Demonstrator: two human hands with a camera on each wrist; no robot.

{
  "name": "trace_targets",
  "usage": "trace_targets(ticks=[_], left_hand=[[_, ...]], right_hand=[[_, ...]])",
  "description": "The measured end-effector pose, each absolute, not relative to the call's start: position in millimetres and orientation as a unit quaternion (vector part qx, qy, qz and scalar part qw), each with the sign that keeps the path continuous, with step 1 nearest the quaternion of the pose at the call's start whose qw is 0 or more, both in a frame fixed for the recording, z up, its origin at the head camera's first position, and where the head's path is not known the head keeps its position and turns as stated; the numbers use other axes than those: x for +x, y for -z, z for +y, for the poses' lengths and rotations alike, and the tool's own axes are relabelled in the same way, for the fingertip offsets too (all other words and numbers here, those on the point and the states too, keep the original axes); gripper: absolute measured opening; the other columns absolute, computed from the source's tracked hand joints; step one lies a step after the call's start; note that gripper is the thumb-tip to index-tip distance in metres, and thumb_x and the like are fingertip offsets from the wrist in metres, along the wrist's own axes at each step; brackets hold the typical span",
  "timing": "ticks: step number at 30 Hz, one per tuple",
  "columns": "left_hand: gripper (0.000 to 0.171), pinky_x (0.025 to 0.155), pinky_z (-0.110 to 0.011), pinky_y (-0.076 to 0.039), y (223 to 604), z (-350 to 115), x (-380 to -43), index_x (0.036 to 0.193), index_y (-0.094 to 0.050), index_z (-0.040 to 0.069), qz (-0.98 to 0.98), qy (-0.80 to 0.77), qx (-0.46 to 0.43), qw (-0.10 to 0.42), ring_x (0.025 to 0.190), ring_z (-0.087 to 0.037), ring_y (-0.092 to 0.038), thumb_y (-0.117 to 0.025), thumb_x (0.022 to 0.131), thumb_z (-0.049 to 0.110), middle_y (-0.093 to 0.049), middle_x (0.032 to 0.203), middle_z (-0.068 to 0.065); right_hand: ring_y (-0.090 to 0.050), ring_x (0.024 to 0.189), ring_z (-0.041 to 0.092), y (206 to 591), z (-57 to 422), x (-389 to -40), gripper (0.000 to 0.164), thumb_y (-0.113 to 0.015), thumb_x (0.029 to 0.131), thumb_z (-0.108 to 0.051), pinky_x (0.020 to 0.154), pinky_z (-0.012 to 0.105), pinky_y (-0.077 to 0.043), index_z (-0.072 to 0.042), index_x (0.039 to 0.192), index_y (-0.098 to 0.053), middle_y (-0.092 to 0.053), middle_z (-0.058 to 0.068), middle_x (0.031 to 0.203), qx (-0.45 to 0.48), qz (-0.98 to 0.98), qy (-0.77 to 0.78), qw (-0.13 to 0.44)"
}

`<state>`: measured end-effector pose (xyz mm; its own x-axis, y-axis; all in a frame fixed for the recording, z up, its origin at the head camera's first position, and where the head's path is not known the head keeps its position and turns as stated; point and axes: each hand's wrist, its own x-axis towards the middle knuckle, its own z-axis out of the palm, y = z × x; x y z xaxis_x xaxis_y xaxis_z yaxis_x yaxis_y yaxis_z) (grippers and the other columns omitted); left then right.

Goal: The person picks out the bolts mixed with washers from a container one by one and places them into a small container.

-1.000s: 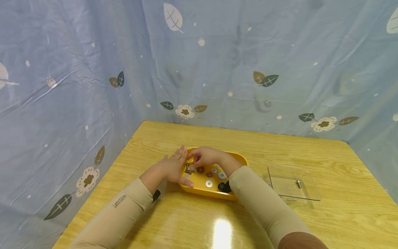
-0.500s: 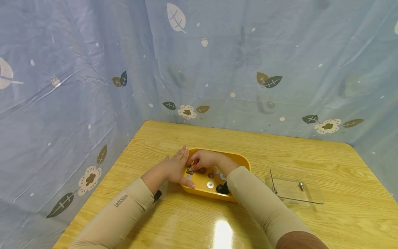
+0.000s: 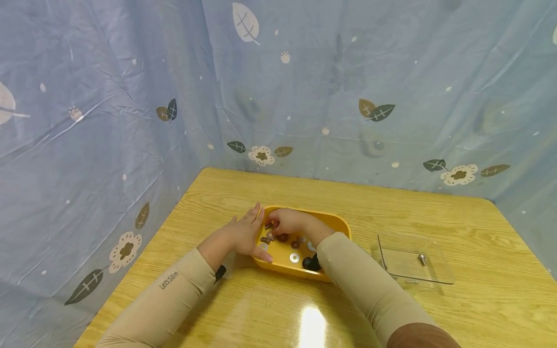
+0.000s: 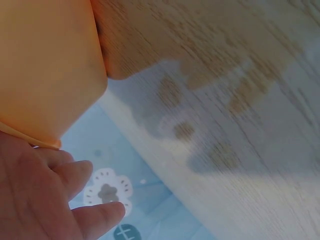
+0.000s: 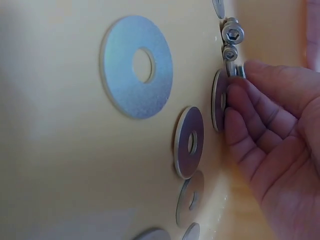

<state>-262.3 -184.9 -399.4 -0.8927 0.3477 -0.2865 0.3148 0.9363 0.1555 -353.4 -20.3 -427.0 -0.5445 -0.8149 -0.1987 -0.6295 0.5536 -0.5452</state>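
Note:
My left hand [image 3: 245,237] rests on the left end of a yellow plastic tray [image 3: 278,273], its fingers spread out straight along the rim. The left wrist view shows those fingers beside the tray's outer wall [image 4: 45,65]. Inside the tray, my right hand [image 3: 287,222] pinches a small metal bolt [image 3: 269,225] between thumb and fingers. The right wrist view partly hides this bolt [image 5: 241,71] behind the fingertips. Next to it lie hex socket bolts [image 5: 233,34]. A brown-looking washer [image 5: 218,100] leans close to the fingers, and a large silver washer [image 5: 137,67] lies farther off.
Several more washers [image 3: 294,257] and a black object [image 3: 311,263] lie in the tray. To the right, a clear acrylic plate [image 3: 404,249] sits above the wooden table [image 3: 348,299], with a bolt [image 3: 421,259] on it. A patterned blue curtain [image 3: 304,96] surrounds the table.
My right hand has taken a bolt from the small group at the tray's left end and shifted it slightly toward the far side. The left hand stays on the rim.

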Motion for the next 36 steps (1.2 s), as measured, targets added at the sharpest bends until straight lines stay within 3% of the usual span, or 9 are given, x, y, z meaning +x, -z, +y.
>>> trace_targets(ticks=[4, 11, 21, 29, 36], left_hand=[[0.131, 0.103, -0.061, -0.013, 398.9, -184.5, -261.4, 0.147, 0.004, 0.008, 0.971, -0.054, 0.169, 0.159, 0.139, -0.025, 0.001, -0.059, 0.058, 0.079, 0.015, 0.151, -0.011], [0.131, 0.104, -0.06, -0.014, 400.4, -184.6, -261.9, 0.147, 0.004, 0.008, 0.971, -0.054, 0.17, 0.162, 0.139, -0.025, 0.0, -0.059, 0.056, 0.08, 0.015, 0.151, -0.011], [0.133, 0.104, -0.06, -0.014, 405.1, -185.2, -265.7, 0.147, 0.006, 0.01, 0.971, -0.051, 0.17, 0.158, 0.139, -0.024, 0.001, -0.057, 0.055, 0.082, 0.016, 0.151, -0.009], [0.132, 0.104, -0.06, -0.013, 402.2, -184.9, -264.9, 0.147, 0.004, 0.009, 0.97, -0.066, 0.171, 0.16, 0.139, -0.024, 0.0, -0.06, 0.056, 0.08, 0.015, 0.152, -0.01], [0.132, 0.104, -0.06, -0.014, 400.7, -185.6, -263.6, 0.147, 0.005, 0.01, 0.971, -0.061, 0.169, 0.158, 0.139, -0.024, -0.001, -0.06, 0.056, 0.08, 0.014, 0.152, -0.01]], right_hand=[[-0.049, 0.065, 0.01, 425.0, -21.5, -351.9, 0.028, -0.066, 0.083, -0.011, 0.068, 0.026, -0.044, -0.004, 0.111, -0.062, -0.059, 0.002, 0.076, -0.418, 0.87, 0.179, 0.19], [-0.052, 0.073, 0.011, 426.2, -21.8, -348.1, 0.016, -0.066, 0.084, -0.012, 0.076, 0.029, -0.046, -0.007, 0.098, -0.065, -0.062, -0.003, 0.084, -0.382, 0.892, 0.153, 0.186], [-0.054, 0.062, 0.01, 427.1, -19.0, -348.5, 0.005, -0.065, 0.08, -0.004, 0.063, 0.024, -0.046, -0.009, 0.083, -0.066, -0.061, -0.004, 0.072, -0.378, 0.895, 0.153, 0.181], [-0.056, 0.081, 0.012, 430.7, -15.0, -350.8, 0.031, -0.069, 0.079, -0.007, 0.079, 0.03, -0.046, -0.011, 0.109, -0.06, -0.063, 0.0, 0.094, -0.403, 0.882, 0.164, 0.183], [-0.058, 0.082, 0.011, 432.6, -15.6, -350.9, 0.021, -0.066, 0.082, -0.007, 0.078, 0.029, -0.047, -0.011, 0.103, -0.063, -0.063, 0.0, 0.094, -0.403, 0.876, 0.181, 0.193]])
